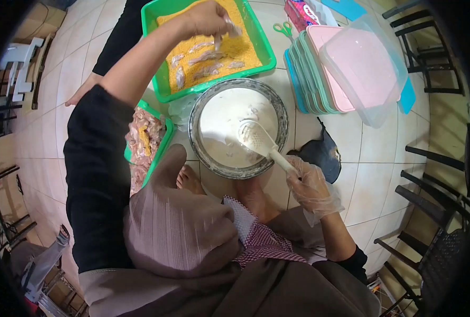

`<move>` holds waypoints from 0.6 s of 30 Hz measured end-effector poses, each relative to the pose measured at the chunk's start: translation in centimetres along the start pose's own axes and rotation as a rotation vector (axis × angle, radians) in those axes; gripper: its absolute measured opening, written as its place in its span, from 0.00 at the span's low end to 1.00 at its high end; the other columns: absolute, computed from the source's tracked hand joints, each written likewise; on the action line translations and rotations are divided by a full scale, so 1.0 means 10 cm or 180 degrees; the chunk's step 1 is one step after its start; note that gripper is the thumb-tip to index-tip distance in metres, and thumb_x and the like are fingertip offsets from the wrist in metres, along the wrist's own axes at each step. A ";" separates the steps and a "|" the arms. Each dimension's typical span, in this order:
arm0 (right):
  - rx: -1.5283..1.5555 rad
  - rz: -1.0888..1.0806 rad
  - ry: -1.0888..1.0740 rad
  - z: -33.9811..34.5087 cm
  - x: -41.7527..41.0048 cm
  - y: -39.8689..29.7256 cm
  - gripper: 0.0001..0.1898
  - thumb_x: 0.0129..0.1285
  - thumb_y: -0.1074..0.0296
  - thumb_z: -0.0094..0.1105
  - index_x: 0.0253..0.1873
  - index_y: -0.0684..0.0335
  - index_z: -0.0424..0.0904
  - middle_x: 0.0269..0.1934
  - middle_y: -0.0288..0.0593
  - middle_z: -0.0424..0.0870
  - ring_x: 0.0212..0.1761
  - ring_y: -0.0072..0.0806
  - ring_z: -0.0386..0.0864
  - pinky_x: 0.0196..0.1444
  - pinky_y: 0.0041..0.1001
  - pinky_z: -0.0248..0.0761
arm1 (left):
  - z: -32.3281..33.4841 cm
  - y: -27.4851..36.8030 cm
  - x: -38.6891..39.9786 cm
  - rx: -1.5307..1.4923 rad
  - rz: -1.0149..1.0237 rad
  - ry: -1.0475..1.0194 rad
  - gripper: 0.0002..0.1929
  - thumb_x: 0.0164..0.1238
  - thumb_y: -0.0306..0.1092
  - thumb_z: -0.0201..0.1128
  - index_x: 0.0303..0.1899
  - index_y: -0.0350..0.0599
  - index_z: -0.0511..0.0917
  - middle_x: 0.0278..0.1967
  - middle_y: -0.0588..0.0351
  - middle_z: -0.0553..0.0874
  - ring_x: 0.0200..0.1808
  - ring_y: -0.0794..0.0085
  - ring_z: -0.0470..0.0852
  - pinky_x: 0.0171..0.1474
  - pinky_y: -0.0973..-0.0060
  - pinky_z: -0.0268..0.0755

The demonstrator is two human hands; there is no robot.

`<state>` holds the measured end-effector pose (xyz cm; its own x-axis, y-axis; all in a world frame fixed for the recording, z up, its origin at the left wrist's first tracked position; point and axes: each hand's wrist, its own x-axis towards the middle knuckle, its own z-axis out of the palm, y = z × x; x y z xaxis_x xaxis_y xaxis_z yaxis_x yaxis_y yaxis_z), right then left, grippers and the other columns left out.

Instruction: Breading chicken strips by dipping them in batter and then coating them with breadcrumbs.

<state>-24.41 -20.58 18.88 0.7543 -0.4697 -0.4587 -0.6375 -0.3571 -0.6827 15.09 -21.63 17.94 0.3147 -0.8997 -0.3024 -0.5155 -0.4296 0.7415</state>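
Note:
My left hand (206,19) reaches over a green plastic tray (267,59) of orange-yellow breadcrumbs (244,53). Pinched in its fingers is a batter-coated strip of meat (232,30). Several more coated strips (206,56) lie on the crumbs. In a clear plastic glove, my right hand (309,186) grips the pale handle of a slotted spoon (254,136). The spoon's bowl rests in white batter (227,109), where a few lumps show, inside a round metal basin (195,146). To the left, partly behind my sleeve, a green tray (159,152) contains raw meat pieces (141,119).
Stacked plastic containers and lids (314,75) lean right of the crumb tray, near green-handled scissors (284,29). A black plastic bag (322,154) lies on the tiled floor (349,142). Dark chairs (437,158) line the right side. Another person's leg (118,43) extends at upper left.

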 end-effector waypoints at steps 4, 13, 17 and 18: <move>-0.0229 0.0037 -0.0233 0.00 0.00 0.05 0.14 0.65 0.72 0.50 0.54 0.65 0.75 0.21 0.46 0.74 0.21 0.30 0.74 0.27 0.31 0.68 | -0.02 -0.42 0.71 0.0305 -0.0057 0.0355 0.12 0.57 0.38 0.68 0.29 0.37 0.80 0.22 0.53 0.84 0.21 0.76 0.83 0.25 0.81 0.69; -0.0181 -0.0114 0.0083 0.01 -0.06 0.13 0.15 0.65 0.71 0.50 0.54 0.65 0.76 0.21 0.48 0.74 0.21 0.34 0.75 0.27 0.33 0.68 | 0.58 -0.54 0.96 -0.0536 -0.1203 -0.0069 0.22 0.65 0.49 0.62 0.45 0.34 0.80 0.34 0.51 0.86 0.25 0.71 0.83 0.30 0.74 0.76; -0.0448 -0.0343 0.0095 0.00 -0.04 0.12 0.15 0.64 0.71 0.50 0.54 0.65 0.76 0.21 0.49 0.75 0.21 0.37 0.76 0.28 0.34 0.68 | 0.26 -0.79 0.76 -0.0490 -0.0949 0.0281 0.25 0.68 0.56 0.55 0.52 0.41 0.77 0.39 0.55 0.84 0.30 0.73 0.83 0.36 0.75 0.77; -0.0407 -0.0331 0.0170 0.02 -0.03 0.15 0.14 0.64 0.71 0.50 0.54 0.65 0.76 0.21 0.50 0.75 0.22 0.39 0.76 0.28 0.35 0.69 | 0.18 -0.85 0.66 -0.0224 -0.0568 0.0417 0.25 0.68 0.57 0.55 0.52 0.43 0.77 0.37 0.57 0.84 0.29 0.74 0.82 0.37 0.76 0.77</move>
<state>-25.53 -20.82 17.90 0.8100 -0.4659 -0.3561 -0.5737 -0.5042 -0.6454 20.12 -24.04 8.51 0.4991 -0.7902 -0.3556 -0.3869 -0.5704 0.7245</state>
